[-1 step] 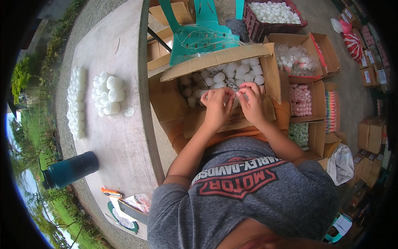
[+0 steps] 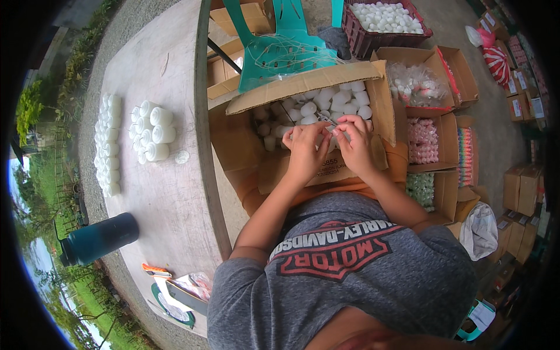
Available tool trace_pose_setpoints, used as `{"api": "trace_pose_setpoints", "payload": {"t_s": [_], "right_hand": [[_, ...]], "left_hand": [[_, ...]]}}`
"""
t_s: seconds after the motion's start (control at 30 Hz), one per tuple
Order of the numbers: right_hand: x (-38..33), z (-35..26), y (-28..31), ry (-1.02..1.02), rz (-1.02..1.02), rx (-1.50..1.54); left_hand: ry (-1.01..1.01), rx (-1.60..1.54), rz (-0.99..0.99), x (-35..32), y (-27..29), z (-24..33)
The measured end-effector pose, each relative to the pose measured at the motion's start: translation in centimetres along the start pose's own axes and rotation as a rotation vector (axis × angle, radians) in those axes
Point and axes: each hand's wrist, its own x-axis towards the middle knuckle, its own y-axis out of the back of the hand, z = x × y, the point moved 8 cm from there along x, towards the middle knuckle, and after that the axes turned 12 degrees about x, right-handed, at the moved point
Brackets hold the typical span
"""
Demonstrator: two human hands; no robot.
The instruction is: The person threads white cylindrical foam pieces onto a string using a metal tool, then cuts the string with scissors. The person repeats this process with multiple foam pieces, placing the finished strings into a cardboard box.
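Over an open cardboard box (image 2: 326, 166) on my lap, both hands are close together with bent, pinching fingers. My left hand (image 2: 308, 146) and my right hand (image 2: 354, 144) meet at something small and pale between the fingertips, too small to make out. A silvery metal piece (image 2: 328, 118) shows just beyond the fingertips, near my right hand; its kind is unclear. Inside the box lie many short white cylinders (image 2: 308, 109) with rounded ends, like small candles. Part of the box's contents is hidden beneath my hands.
At left, a table (image 2: 175, 216) bears white round pieces (image 2: 157, 134) in groups, a dark blue bottle (image 2: 105, 236) and an orange cutter (image 2: 156, 270). Beyond the box stand a teal chair (image 2: 280, 58) and a dark red crate (image 2: 379, 41). Cartons (image 2: 429, 146) line the right.
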Motion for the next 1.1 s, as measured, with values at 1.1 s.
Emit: {"api": "trace_pose_setpoints", "payload": {"t_s": [1.1], "right_hand": [[3.1,-2.2,4.9,-0.314,-0.111,1.219]], "left_hand": [[-0.115,-0.055,0.086,0.2,-1.1,1.0]]}}
